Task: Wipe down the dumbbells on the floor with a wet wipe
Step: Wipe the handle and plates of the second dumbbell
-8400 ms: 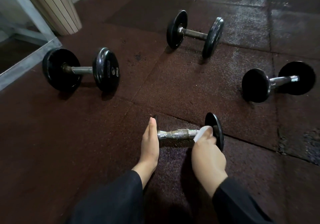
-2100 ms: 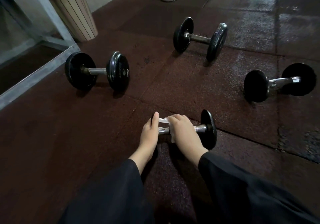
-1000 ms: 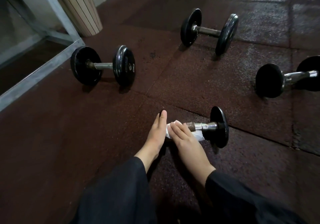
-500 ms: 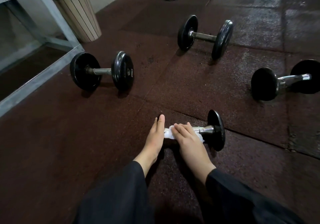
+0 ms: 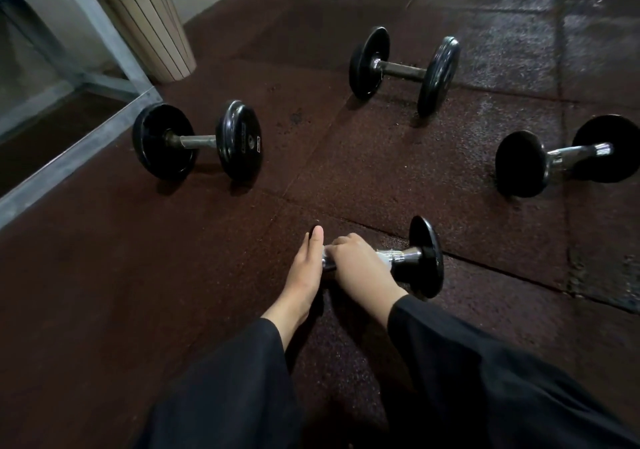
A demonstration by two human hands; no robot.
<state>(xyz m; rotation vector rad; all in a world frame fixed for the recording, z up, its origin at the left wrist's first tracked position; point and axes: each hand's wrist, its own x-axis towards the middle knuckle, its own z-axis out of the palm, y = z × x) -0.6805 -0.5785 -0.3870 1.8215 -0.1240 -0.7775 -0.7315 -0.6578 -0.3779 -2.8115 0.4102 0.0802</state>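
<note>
Dumbbells (image 5: 197, 142) lie scattered on rubber floor (image 5: 104, 275).

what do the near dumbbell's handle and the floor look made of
Near dumbbell handle: looks like bright chromed steel, shiny with a ridged, knurled band beside the right hand. Floor: probably rubber tile, dark reddish, speckled and grainy, with visible seams.

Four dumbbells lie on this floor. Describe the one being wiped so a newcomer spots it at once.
Start from the slatted bin at top left and come down the rubber floor to the nearest dumbbell. Unlike the other three, it has both hands on it: left hand against one end, right hand round the bar.
</note>
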